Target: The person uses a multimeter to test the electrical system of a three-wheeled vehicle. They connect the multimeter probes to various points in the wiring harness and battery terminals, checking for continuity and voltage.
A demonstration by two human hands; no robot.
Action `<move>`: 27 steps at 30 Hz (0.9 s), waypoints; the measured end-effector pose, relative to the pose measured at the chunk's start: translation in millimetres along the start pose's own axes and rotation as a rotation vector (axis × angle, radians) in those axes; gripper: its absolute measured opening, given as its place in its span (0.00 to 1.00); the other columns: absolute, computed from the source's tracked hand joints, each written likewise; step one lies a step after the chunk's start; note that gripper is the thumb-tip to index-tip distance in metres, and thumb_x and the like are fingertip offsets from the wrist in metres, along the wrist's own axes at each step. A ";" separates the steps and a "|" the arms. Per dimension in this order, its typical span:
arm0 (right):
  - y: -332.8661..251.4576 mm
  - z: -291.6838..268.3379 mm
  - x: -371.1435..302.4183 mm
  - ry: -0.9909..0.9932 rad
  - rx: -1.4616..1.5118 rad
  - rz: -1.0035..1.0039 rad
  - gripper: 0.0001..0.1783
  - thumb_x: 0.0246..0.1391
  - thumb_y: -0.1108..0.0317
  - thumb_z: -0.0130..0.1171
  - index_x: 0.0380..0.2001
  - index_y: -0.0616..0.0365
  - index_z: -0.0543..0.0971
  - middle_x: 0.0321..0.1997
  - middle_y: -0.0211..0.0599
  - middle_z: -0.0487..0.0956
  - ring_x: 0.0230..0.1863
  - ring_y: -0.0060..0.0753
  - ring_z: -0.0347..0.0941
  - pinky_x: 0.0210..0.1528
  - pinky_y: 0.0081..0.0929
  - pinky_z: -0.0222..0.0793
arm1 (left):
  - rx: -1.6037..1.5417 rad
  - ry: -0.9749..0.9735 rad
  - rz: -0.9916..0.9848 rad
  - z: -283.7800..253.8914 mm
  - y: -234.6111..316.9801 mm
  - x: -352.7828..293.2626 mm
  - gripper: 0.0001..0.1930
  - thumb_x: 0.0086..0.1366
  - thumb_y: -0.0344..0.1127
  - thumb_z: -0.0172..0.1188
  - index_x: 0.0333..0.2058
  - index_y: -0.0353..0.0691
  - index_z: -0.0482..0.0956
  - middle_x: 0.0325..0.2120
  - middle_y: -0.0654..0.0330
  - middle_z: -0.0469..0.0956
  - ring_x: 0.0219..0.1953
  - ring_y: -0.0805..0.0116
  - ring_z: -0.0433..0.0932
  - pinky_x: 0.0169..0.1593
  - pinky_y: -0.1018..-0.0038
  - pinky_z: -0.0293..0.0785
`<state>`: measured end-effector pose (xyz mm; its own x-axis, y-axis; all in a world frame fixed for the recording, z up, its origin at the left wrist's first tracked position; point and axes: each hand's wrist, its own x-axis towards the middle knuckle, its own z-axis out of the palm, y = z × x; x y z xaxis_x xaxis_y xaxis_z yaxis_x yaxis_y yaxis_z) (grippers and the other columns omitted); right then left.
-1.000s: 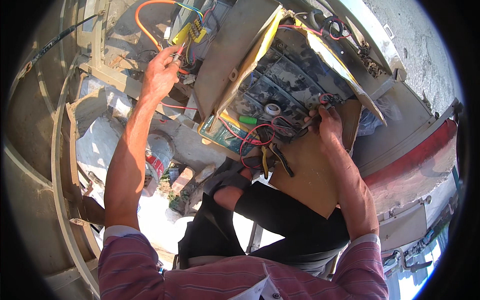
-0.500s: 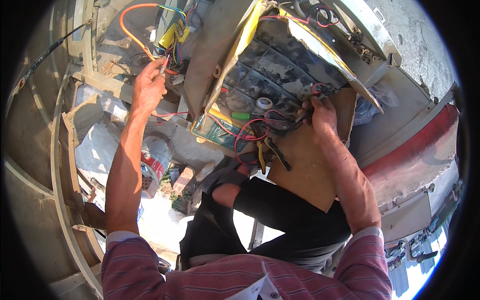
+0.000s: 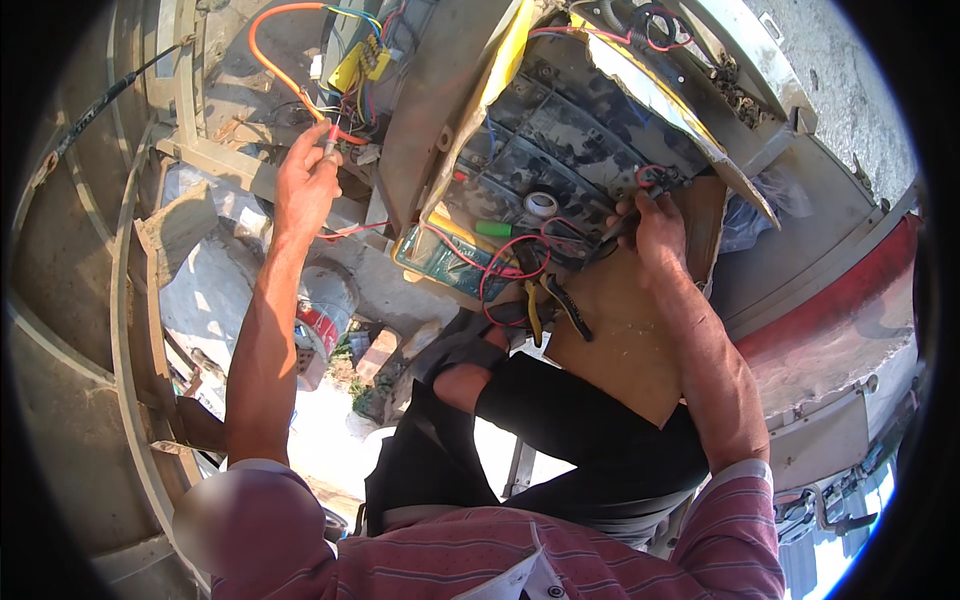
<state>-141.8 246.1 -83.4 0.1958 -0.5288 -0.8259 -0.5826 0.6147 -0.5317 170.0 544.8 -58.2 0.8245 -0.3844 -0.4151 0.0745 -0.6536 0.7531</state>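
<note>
In my left hand (image 3: 308, 185) is a slim red test probe (image 3: 332, 137), pinched between the fingers, its tip up among loose wires below a yellow terminal block (image 3: 358, 68). A thin red lead (image 3: 355, 230) runs from beneath that hand toward the battery box. My right hand (image 3: 657, 228) is closed at the corner of the dark batteries (image 3: 550, 160), beside a terminal with red wire (image 3: 655, 177). What its fingers grip is dark and partly hidden. Between the hands lie yellow-and-black pliers (image 3: 537, 312), a green handle (image 3: 492, 229) and a roll of tape (image 3: 541, 204).
A teal object with a yellow rim (image 3: 440, 268) rests at the box's near edge, with looped red wire over it. A cardboard sheet (image 3: 625, 350) leans across my lap. An orange cable (image 3: 265, 50) arcs at upper left. Metal frame bars (image 3: 120, 300) line the left; a bucket (image 3: 325, 290) stands below.
The whole view has shifted slightly, with things appearing a little farther right. Both hands keep nearly the same places and grips; the probe stays at the wires.
</note>
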 end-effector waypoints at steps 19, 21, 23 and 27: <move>-5.6 7.9 -7.3 0.018 0.076 0.025 0.11 0.70 0.64 0.48 0.49 0.56 0.74 0.37 0.34 0.82 0.32 0.30 0.82 0.29 0.27 0.77 | -0.187 -0.297 0.018 55.3 10.2 -163.9 0.13 0.73 0.23 0.57 0.54 0.33 0.81 0.42 0.61 0.81 0.28 0.78 0.77 0.34 0.80 0.76; -5.7 8.7 -8.9 0.006 0.091 0.009 0.14 0.70 0.63 0.49 0.51 0.60 0.74 0.38 0.36 0.83 0.33 0.31 0.83 0.30 0.29 0.78 | -0.213 -0.330 -0.011 58.7 8.3 -165.4 0.13 0.73 0.23 0.57 0.54 0.33 0.81 0.42 0.61 0.81 0.28 0.78 0.77 0.34 0.79 0.76; -7.1 9.9 -10.4 0.013 0.098 0.010 0.17 0.71 0.60 0.50 0.54 0.59 0.73 0.37 0.35 0.82 0.32 0.30 0.82 0.32 0.29 0.78 | -0.178 -0.335 -0.014 61.6 6.4 -165.7 0.13 0.73 0.24 0.57 0.54 0.33 0.81 0.43 0.61 0.81 0.29 0.78 0.77 0.33 0.80 0.75; -11.8 12.6 -17.0 -0.021 0.123 0.002 0.13 0.71 0.61 0.49 0.49 0.59 0.74 0.37 0.36 0.83 0.34 0.29 0.82 0.31 0.28 0.78 | -0.166 -0.358 -0.061 65.6 4.1 -166.2 0.12 0.74 0.25 0.57 0.53 0.33 0.81 0.42 0.62 0.82 0.28 0.79 0.77 0.32 0.81 0.73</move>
<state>-128.3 255.2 -65.5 0.2115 -0.5160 -0.8300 -0.4823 0.6836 -0.5479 -3.5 563.2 -19.6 0.5699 -0.5703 -0.5916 0.2317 -0.5792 0.7816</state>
